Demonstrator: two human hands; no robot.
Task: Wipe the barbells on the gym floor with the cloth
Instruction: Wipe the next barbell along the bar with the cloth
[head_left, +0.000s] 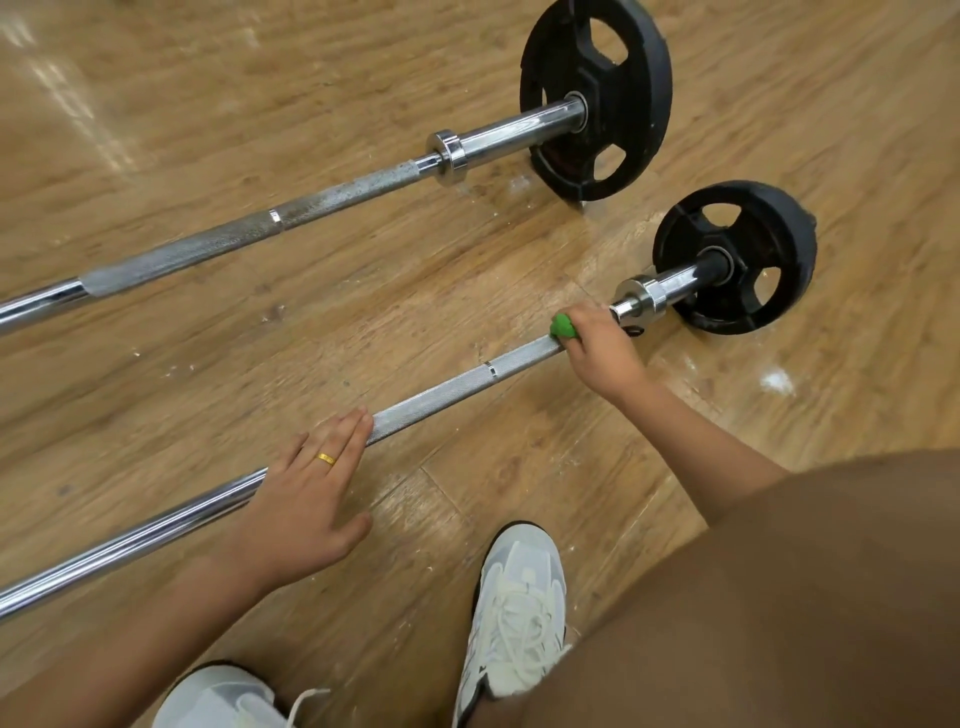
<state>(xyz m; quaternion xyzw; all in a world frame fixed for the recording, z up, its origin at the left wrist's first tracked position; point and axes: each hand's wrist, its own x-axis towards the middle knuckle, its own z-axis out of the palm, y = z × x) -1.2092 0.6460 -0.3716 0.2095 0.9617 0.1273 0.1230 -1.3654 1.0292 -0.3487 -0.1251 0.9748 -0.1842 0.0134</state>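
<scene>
Left hand (306, 499) lay flat on the near chrome steel barbell (441, 387) about where smooth shaft met knurling, fingers (345, 434) straight and pressed together over the bar, thumb splayed toward the brown wood-plank gym floor (208, 364), gold ring (326, 459) on one finger; it held nothing, and looked to be steadying the bar. Further right on the same bar, the bunched green cloth (562, 326) sat against the knurled section, just beside the shiny chrome collar (640, 300). Right hand (597, 348) was wrapped over bar and cloth, fingers curled round both, only a small tuft of cloth showing. Past the collar stood the smaller black rubber weight plate (735, 257), on edge on the floor. The far chrome barbell (270, 218), with the larger black rubber weight plate (595, 96), lay well apart from both hands, and its knurling showed whitish specks. Judgement: the task was partway, the near bar's right end under the cloth; whether its left stretch had been wiped cannot be told, and the far barbell probably remained to do. White lace-up sneakers (519, 618) were planted near the bottom edge.
</scene>
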